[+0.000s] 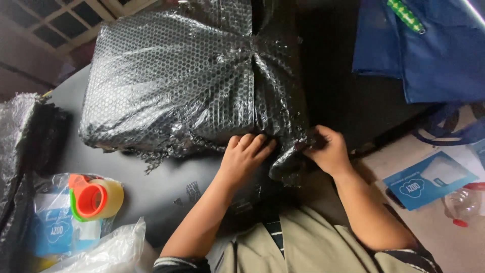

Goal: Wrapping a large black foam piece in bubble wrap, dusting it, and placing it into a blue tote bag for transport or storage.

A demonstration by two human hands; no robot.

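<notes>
One boxy parcel, wrapped in dimpled, glossy bubble wrap, sits on our dark bench; most faces are covered, the near end looks unfinished. Our left hand presses flat, fingers together, while our right hand pinches the loose crinkled flap. An orange-cored tape roll lies nearby.

A small packing station, seemingly in a home or back-room workspace: a dark table carries a bulky parcel in black bubble wrap, the landmark here. Near the parcel's lower left corner sits a tape dispenser with an orange core beside clear plastic bags; more bubble wrap is heaped at its left. Right of the parcel hangs a blue fabric bag, with a blue printed packet on the pale floor below.
</notes>
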